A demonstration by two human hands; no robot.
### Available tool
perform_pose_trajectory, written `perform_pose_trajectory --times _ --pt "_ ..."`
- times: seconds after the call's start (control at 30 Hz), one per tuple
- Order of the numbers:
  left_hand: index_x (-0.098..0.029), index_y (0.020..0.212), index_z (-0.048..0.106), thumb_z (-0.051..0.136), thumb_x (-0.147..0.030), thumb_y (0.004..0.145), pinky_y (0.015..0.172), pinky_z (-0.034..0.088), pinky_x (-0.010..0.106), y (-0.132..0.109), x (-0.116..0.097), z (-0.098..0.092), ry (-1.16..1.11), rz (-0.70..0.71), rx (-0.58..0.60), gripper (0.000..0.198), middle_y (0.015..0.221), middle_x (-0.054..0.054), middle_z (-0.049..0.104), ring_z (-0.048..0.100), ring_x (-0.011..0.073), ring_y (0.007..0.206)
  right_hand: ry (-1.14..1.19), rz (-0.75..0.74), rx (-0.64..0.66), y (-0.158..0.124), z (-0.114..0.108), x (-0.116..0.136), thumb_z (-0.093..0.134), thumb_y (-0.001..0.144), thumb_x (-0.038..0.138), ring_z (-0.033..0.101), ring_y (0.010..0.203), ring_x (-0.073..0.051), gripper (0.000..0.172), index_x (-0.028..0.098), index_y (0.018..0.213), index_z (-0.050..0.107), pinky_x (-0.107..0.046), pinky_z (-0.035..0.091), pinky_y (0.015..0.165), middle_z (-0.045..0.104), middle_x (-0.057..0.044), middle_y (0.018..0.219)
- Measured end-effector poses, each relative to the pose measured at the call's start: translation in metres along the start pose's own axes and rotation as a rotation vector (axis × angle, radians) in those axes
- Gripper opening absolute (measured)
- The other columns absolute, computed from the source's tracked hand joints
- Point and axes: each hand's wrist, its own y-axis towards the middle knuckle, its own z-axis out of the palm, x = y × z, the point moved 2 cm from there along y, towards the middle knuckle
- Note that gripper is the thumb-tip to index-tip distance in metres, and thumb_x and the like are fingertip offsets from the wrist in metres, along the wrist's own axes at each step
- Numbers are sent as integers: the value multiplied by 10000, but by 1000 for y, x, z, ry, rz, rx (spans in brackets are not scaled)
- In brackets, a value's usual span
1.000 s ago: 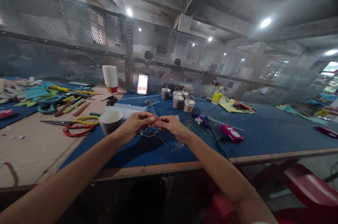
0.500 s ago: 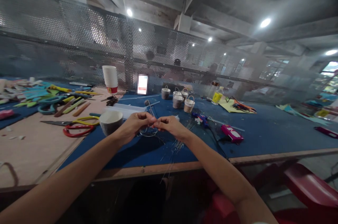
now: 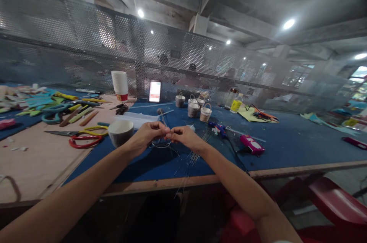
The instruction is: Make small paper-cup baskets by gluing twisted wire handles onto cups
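The left hand [image 3: 147, 135] and right hand [image 3: 187, 138] meet at the fingertips, thumbs and forefingers pinched closed; whatever they grip is too small to tell. Just below them a wire coil [image 3: 161, 144] lies on the blue surface [image 3: 289, 147], with loose thin wires [image 3: 197, 152] beneath the right hand. A grey-white cup [image 3: 120, 133] stands beside the left forearm, red-and-yellow scissors [image 3: 86, 140] beyond it. To the right, a magenta case [image 3: 251, 144] bears a white patch, its marks unreadable. Farther back, the yellow label on a bottle [image 3: 236, 105] and the red band on stacked paper cups [image 3: 119, 82] carry print too small to read.
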Motion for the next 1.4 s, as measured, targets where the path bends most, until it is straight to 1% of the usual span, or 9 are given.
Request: perform_pose_trajectory --times 0.13,0.33,0.47,0.53,0.67,0.87,1.07,1.23,1.4 --pt "-173 813 740 789 -317 745 715 473 264 0 1 -1 -35 -34 40 167 750 29 696 619 132 694 26 12 -8 0 -1 0 719 760 513 488 667 -115 356 164 829 740 -245 374 639 643 -9 761" --pt "-161 643 673 811 -290 718 623 440 235 -2 -3 2 -8 12 22 203 654 11 643 578 116 625 27 2 18 0 0 0 725 762 506 492 674 -114 343 167 814 741 -243 385 653 659 -17 779" --pt "-158 741 710 804 -319 723 675 475 263 -2 -2 2 -35 -15 42 187 735 41 677 609 146 684 46 26 10 0 0 -2 728 745 530 492 669 -110 376 165 833 740 -241 383 642 671 -19 817" --pt "-156 712 706 800 -324 724 679 478 265 -1 -1 2 -29 -10 53 193 750 49 685 618 151 698 39 16 10 0 0 -2 728 748 527 488 664 -108 376 162 838 743 -242 381 643 665 -15 796" --pt "-168 625 675 816 -298 702 641 457 243 0 0 1 0 -15 11 207 640 11 659 595 120 619 11 -17 15 0 0 -1 728 764 493 490 663 -111 335 162 813 744 -247 377 652 644 -1 735" --pt "-165 786 735 785 -311 751 747 479 270 -1 1 0 -27 -73 77 159 767 44 700 638 147 743 52 8 15 0 0 -2 732 771 464 489 656 -106 310 159 819 742 -249 377 650 663 -12 772" --pt "-163 668 689 796 -284 738 689 460 244 0 4 -2 -28 -14 67 176 678 22 664 607 127 683 40 -8 22 0 1 0 732 775 453 487 645 -102 292 163 804 739 -246 372 647 660 -9 761" --pt "-174 811 738 791 -299 748 786 481 273 -1 3 -2 -71 -89 89 150 831 43 711 644 146 773 70 7 16 -1 0 -1 737 763 467 492 658 -105 314 160 831 746 -243 369 643 674 -17 789" --pt "-150 669 693 809 -303 717 682 462 244 0 3 -2 -20 -51 76 198 692 26 670 613 132 681 16 1 28 -1 1 -1 717 773 485 484 657 -106 335 153 803 739 -237 359 639 651 -8 752"
